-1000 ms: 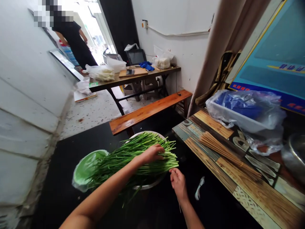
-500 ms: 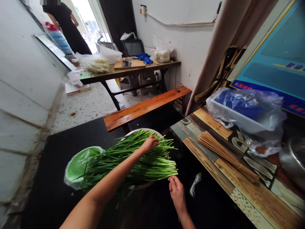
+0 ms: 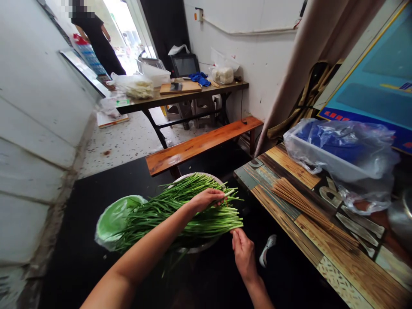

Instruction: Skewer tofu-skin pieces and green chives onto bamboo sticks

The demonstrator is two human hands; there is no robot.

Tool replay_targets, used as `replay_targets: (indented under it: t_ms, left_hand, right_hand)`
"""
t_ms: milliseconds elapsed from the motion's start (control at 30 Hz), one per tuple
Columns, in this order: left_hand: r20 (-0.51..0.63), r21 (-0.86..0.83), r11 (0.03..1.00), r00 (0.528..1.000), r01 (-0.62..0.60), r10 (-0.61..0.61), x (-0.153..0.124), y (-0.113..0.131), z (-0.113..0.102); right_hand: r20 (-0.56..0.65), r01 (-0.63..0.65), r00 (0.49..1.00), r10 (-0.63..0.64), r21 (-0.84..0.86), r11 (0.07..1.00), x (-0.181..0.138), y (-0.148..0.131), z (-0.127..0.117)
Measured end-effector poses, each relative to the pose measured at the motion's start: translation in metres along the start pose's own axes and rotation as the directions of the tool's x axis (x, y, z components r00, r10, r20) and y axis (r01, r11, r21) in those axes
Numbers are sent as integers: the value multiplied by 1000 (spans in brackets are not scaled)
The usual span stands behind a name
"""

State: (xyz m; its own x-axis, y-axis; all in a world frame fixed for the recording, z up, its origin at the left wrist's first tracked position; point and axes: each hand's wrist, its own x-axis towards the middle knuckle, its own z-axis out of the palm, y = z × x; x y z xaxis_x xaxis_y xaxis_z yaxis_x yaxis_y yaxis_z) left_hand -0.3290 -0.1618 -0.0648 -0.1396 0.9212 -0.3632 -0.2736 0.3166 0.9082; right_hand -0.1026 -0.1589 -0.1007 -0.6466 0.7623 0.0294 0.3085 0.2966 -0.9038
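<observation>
A thick pile of green chive stalks (image 3: 167, 212) lies across a white bowl (image 3: 196, 177) in front of me, cut ends to the right. My left hand (image 3: 207, 199) rests on top of the pile, fingers pinched round a few stalks near their cut ends. My right hand (image 3: 243, 253) is just below the cut ends, fingers curled, fingertips touching the lowest stalks. What it holds, if anything, I cannot make out.
A green plastic bag (image 3: 111, 221) lies under the leaf tips. On the patterned table (image 3: 337, 262) at right lie a bundle of bamboo skewers (image 3: 309, 210) and a bagged tray (image 3: 334, 146). A wooden bench (image 3: 199, 146), a far table (image 3: 183, 96) and a person (image 3: 96, 43) stand beyond.
My left hand slid along the top of the pile and now pinches a few stalks near the cut ends. My right hand stayed under the cut ends.
</observation>
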Motion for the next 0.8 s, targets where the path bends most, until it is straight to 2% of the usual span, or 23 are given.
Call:
replay_targets:
  t_ms: [167, 333, 467, 567, 667, 800]
  left_hand:
    - [2, -9, 999, 999, 42, -42, -2, -2, -1]
    - [30, 64, 997, 998, 53, -55, -4, -4, -4]
    - [39, 245, 968, 998, -51, 43, -6, -5, -3]
    - [129, 367, 923, 989, -118, 76, -6, -6, 2]
    - [244, 391, 916, 970, -88, -11, -6, 0, 4]
    - [419, 409, 911, 897, -47, -142, -10, 30, 3]
  right_hand:
    - [-21, -23, 1000, 23, 15, 1000, -3, -1, 2]
    - [-31, -55, 998, 56, 36, 998, -5, -3, 3]
    - [-32, -78, 996, 79, 46, 996, -4, -3, 5]
    - [-28, -94, 995, 97, 74, 993, -3, -3, 6]
    - [-14, -105, 994, 108, 124, 987, 1, -3, 4]
    - [0, -75, 997, 76, 180, 981, 7, -14, -15]
